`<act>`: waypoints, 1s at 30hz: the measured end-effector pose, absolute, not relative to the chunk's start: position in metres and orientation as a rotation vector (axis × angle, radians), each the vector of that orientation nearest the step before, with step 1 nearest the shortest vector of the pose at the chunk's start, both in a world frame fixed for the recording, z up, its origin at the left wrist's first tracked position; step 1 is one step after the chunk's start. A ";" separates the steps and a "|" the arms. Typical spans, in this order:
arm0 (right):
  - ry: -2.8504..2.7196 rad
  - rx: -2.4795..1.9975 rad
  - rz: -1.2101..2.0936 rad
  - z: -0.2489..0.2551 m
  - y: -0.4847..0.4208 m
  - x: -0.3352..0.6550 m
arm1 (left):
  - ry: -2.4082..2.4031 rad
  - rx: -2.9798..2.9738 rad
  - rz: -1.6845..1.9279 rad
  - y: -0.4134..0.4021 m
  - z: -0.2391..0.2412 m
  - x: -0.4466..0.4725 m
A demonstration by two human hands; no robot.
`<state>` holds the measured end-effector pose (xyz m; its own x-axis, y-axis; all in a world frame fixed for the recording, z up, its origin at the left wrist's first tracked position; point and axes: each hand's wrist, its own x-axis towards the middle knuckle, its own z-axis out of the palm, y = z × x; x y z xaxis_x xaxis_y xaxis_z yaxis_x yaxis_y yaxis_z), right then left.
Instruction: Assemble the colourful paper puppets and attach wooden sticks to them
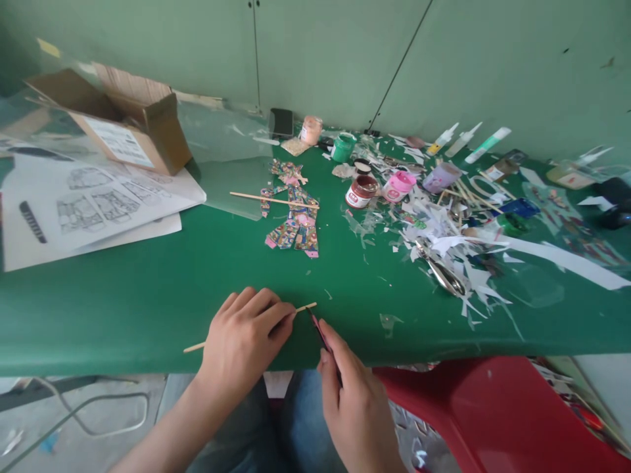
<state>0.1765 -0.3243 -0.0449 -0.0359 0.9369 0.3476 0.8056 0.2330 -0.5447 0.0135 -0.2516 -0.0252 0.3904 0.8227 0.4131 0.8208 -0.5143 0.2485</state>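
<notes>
My left hand (249, 328) is closed on a thin wooden stick (305, 307) and presses it against the green tabletop near the front edge. One end of the stick juts out past my fingertips to the right, the other beyond my wrist side. In my right hand (352, 391) is a slim dark pointed tool, probably a craft knife (319, 332), its tip at the stick near the right end. Beyond my hands lies a patterned paper puppet figure (300, 220) in several pieces, with another wooden stick (273, 200) across it.
Printed sheets (98, 210) and an open cardboard box (133, 131) are at the left. Open paint jars (362, 190), paper scraps (458, 253), scissors (444, 272) and glue bottles (444, 138) crowd the right. A red chair (483, 407) stands at the front right.
</notes>
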 end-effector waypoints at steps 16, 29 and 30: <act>-1.918 -1.661 0.238 -0.048 -0.325 0.173 | 1.573 2.585 0.792 -0.253 -0.027 0.014; -2.186 -1.988 0.084 -0.032 -0.321 0.158 | 1.519 2.529 0.801 -0.251 -0.027 0.011; -2.203 -2.035 0.114 -0.029 -0.320 0.157 | 1.514 2.523 0.807 -0.251 -0.028 0.011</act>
<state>0.1569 -0.3204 -0.0294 -0.0751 0.9958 0.0518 0.9852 0.0821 -0.1506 0.0113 -0.2511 -0.0276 0.3687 0.8430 0.3916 0.7953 -0.5042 0.3366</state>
